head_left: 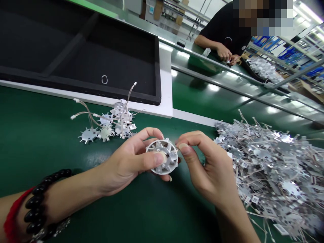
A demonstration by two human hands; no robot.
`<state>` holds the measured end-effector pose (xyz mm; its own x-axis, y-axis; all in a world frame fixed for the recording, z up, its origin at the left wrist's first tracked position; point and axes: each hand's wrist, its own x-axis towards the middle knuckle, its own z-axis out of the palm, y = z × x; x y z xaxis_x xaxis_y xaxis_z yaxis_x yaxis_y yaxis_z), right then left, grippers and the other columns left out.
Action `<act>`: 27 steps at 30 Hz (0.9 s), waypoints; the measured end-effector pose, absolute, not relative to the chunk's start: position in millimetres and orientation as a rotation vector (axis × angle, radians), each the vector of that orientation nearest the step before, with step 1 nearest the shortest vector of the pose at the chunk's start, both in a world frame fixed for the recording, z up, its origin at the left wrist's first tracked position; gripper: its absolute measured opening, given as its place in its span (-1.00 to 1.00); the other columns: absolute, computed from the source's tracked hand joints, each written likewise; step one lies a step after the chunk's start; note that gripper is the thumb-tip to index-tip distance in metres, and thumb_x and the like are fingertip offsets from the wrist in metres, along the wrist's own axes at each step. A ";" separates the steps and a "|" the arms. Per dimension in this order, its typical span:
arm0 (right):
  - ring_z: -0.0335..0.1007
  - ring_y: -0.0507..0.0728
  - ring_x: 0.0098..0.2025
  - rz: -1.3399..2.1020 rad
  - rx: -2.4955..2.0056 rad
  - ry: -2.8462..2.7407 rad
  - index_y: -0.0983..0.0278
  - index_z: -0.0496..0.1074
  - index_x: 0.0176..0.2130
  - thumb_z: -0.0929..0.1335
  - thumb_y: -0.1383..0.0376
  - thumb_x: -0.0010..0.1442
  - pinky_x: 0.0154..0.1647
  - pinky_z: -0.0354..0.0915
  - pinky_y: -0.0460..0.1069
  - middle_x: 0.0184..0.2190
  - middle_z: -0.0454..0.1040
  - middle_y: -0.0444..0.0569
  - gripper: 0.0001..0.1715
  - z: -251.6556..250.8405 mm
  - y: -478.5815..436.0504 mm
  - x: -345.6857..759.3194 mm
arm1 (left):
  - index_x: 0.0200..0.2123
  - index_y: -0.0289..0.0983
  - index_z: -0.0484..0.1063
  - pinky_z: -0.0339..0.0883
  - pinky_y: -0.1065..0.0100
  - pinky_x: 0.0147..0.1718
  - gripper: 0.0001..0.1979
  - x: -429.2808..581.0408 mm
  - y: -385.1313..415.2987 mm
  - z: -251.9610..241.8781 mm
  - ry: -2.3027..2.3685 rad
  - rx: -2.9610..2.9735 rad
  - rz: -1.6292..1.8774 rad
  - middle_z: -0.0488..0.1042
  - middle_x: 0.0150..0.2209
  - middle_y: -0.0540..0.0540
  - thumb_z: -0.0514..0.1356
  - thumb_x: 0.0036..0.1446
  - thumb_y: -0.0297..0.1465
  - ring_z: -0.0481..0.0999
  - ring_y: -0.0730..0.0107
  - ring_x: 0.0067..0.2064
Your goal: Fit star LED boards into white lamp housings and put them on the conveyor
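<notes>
My left hand [136,155] grips a round white plastic fan frame [172,158] with spokes, its thumb pressed on the hub. At the frame's right rim, my right hand [207,162] pinches with thumb and forefinger what looks like a thin wire [174,150] running from the frame. Behind my left hand lies a small group of silvery star-shaped metal plates [89,134] with wires and white connectors. To the right of my right hand spreads a large heap of similar wired plates [275,168].
A black foam-lined tray [101,92] on a white board [165,77] takes up the back left, with a small white ring [104,79] in it. Across the bench, behind a metal rail [227,86], a person [222,37] works beside another pile of parts [265,69].
</notes>
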<state>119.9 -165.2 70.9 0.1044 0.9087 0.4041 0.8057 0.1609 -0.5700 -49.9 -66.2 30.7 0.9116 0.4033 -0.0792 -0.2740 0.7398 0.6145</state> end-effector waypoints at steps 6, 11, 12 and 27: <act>0.56 0.25 0.05 0.186 -1.482 -1.932 0.17 0.34 0.16 0.41 0.17 0.33 0.02 0.42 0.14 0.05 0.60 0.05 -0.55 70.7 -164.3 126.0 | -0.11 -0.15 0.46 0.56 0.42 -0.23 -0.75 -50.2 -65.7 31.8 0.278 0.631 0.356 0.61 -0.25 0.01 0.42 0.19 -0.39 0.62 0.41 -0.24; 0.54 0.28 0.07 0.092 -1.487 -2.058 0.18 0.22 0.31 0.46 0.14 0.31 0.15 0.36 0.21 0.08 0.59 0.10 -0.31 67.1 -163.1 122.7 | -0.06 -0.17 0.48 0.45 0.46 -0.30 -0.60 -49.6 -64.9 34.3 0.403 0.671 0.350 0.60 -0.27 -0.04 0.51 0.07 -0.29 0.60 0.35 -0.24; 0.55 0.27 0.04 0.087 -1.505 -2.044 0.19 0.25 0.28 0.46 0.17 0.30 0.13 0.37 0.20 0.06 0.60 0.09 -0.35 66.4 -163.2 121.7 | -0.07 -0.17 0.48 0.44 0.45 -0.29 -0.61 -49.5 -64.7 34.0 0.406 0.673 0.349 0.60 -0.26 -0.04 0.50 0.08 -0.29 0.59 0.35 -0.24; 0.63 0.25 -0.11 0.020 -1.553 -1.824 0.17 0.39 0.04 0.46 0.22 0.14 -0.08 0.46 0.16 -0.11 0.67 0.04 -0.53 61.6 -158.2 122.0 | -0.09 -0.15 0.52 0.50 0.38 -0.23 -0.67 -47.8 -64.3 37.0 0.363 0.642 0.356 0.60 -0.22 -0.05 0.35 0.19 -0.09 0.57 0.33 -0.23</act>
